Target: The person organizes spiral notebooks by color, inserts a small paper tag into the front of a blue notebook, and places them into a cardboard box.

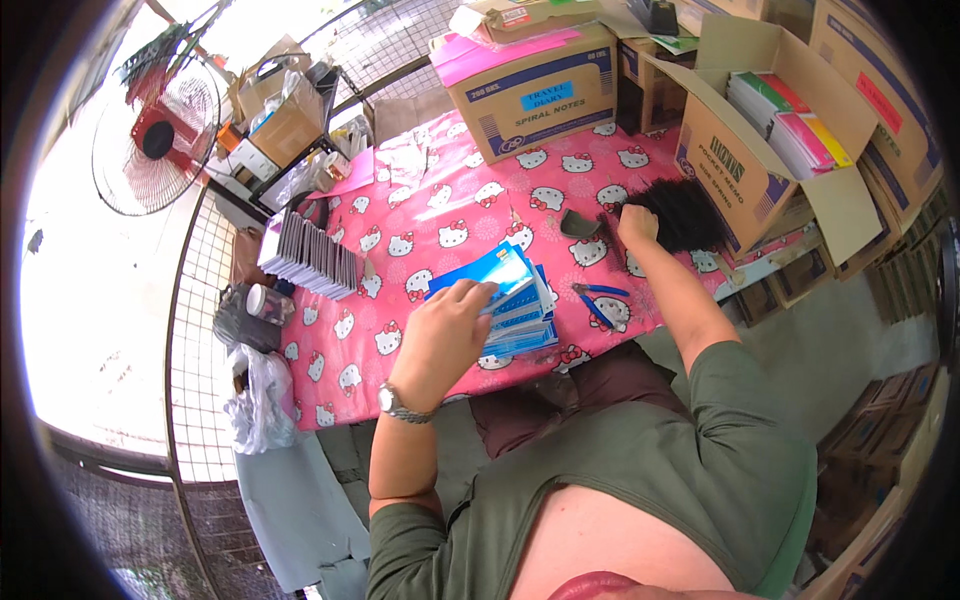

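Observation:
A stack of blue notebooks (520,335) lies near the front edge of the table, its layers slightly fanned. My left hand (450,315) is closed over the top blue notebook (490,268), which sits at an angle to those beneath. My right hand (637,228) is closed at the left end of a pile of thin black strands, which look like binding coils (690,215). A dark streak at its fingers seems to be one black coil, though it is blurred. Pliers with blue handles (600,300) lie between my hands, and a small dark grey object (580,225) rests beyond them.
A row of purplish-edged notebooks (310,255) stands at the table's left. Cardboard boxes line the back; an open box (740,165) at the right holds colourful notebooks (790,120). A fan (157,137), a plastic bag (260,400) and a clear jar (268,304) are at the left.

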Demonstrator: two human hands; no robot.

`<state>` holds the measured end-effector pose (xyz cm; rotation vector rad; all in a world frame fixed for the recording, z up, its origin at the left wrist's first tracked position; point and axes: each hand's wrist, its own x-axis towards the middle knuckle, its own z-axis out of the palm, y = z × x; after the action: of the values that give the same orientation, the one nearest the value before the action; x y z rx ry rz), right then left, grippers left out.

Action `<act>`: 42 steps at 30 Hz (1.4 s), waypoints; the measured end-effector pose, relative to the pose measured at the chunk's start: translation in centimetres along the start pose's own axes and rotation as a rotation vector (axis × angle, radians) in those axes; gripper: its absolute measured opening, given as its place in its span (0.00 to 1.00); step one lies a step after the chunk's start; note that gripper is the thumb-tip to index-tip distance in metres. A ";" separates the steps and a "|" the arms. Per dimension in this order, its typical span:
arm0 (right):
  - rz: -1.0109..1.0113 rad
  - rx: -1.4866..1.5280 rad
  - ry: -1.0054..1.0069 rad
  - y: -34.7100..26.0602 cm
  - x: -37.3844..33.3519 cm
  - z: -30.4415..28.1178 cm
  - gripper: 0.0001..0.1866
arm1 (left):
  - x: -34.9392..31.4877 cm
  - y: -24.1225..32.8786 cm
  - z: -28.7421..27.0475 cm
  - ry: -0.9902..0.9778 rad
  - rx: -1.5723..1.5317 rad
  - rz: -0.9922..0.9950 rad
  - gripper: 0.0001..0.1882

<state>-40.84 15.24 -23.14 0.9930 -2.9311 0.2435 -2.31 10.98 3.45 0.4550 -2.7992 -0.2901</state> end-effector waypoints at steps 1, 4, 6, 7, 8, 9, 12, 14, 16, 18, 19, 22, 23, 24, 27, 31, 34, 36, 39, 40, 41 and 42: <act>0.028 0.046 -0.010 0.0 0.0 0.0 0.13 | 0.1 0.0 -1.0 -0.019 -0.074 -0.046 0.15; -0.112 -0.115 0.174 -0.6 -0.9 1.4 0.13 | 1.0 -0.6 -2.4 0.161 0.053 -0.049 0.13; -0.080 -0.068 0.083 -1.1 -0.8 1.7 0.12 | 1.6 -1.1 -1.3 0.189 0.053 -0.105 0.11; -0.076 -0.042 0.061 -1.3 -0.6 1.2 0.12 | 1.6 -1.4 -0.5 0.239 0.085 -0.111 0.11; -0.072 -0.015 0.038 -1.5 -0.5 0.7 0.12 | 1.6 -1.4 0.0 0.289 0.117 -0.116 0.11; -0.057 0.056 0.083 -1.0 -0.5 0.4 0.12 | 1.3 -1.3 0.5 0.316 0.119 -0.119 0.11; 0.080 0.294 0.157 -0.2 -0.3 -0.9 0.12 | 1.7 -0.7 0.7 0.399 0.134 -0.046 0.11; -0.041 0.441 0.291 0.3 -0.1 -2.2 0.14 | 2.2 -0.7 1.0 0.399 0.100 -0.043 0.10; -0.301 0.650 0.342 -1.3 -0.5 -6.9 0.15 | 2.2 -0.7 0.9 0.400 0.054 -0.067 0.09; -0.647 0.969 0.185 -5.3 -4.1 -14.4 0.14 | 2.2 -1.0 1.1 0.433 0.044 -0.069 0.08; -0.796 1.154 0.046 -7.2 -6.6 -17.3 0.13 | 2.2 -1.0 1.1 0.444 0.039 -0.061 0.08; -1.013 1.216 -0.056 -9.6 -12.0 -22.8 0.12 | 2.2 -0.9 0.9 0.421 0.033 -0.064 0.08; -1.037 1.174 0.018 -9.9 -12.4 -23.4 0.12 | 2.2 -0.8 0.6 0.404 0.022 -0.063 0.08; -1.060 1.129 0.086 -10.0 -12.7 -23.6 0.11 | 2.2 -0.8 0.6 0.403 0.020 -0.061 0.08; -1.042 1.196 0.028 -10.0 -13.1 -24.0 0.10 | 2.1 -1.0 0.5 0.401 0.014 -0.055 0.08; -1.023 1.200 0.047 -10.0 -13.5 -24.2 0.10 | 2.1 -1.1 0.7 0.414 0.020 -0.060 0.09; -1.024 1.176 -0.043 -9.5 -13.8 -24.4 0.10 | 2.2 -0.7 0.7 0.408 0.036 -0.073 0.09; -0.828 1.190 -0.356 -9.3 -13.8 -25.5 0.12 | 2.3 -0.2 0.7 0.405 0.064 -0.072 0.09; -0.966 1.055 -0.142 -9.0 -13.9 -26.0 0.18 | 2.5 0.6 1.1 0.396 0.103 -0.043 0.11; -1.070 0.968 0.039 -8.9 -13.9 -26.0 0.21 | 2.7 0.8 1.2 0.380 0.098 -0.024 0.12; -1.068 0.917 -0.013 -9.0 -13.6 -26.2 0.23 | 2.9 0.9 1.3 0.365 0.093 -0.006 0.14; -1.065 0.876 -0.065 -9.0 -13.2 -26.6 0.24 | 2.9 1.1 1.3 0.347 0.093 -0.004 0.14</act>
<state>-25.31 20.34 3.18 2.4266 -1.8190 1.4256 -5.70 11.25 3.26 0.4803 -2.4794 -0.0716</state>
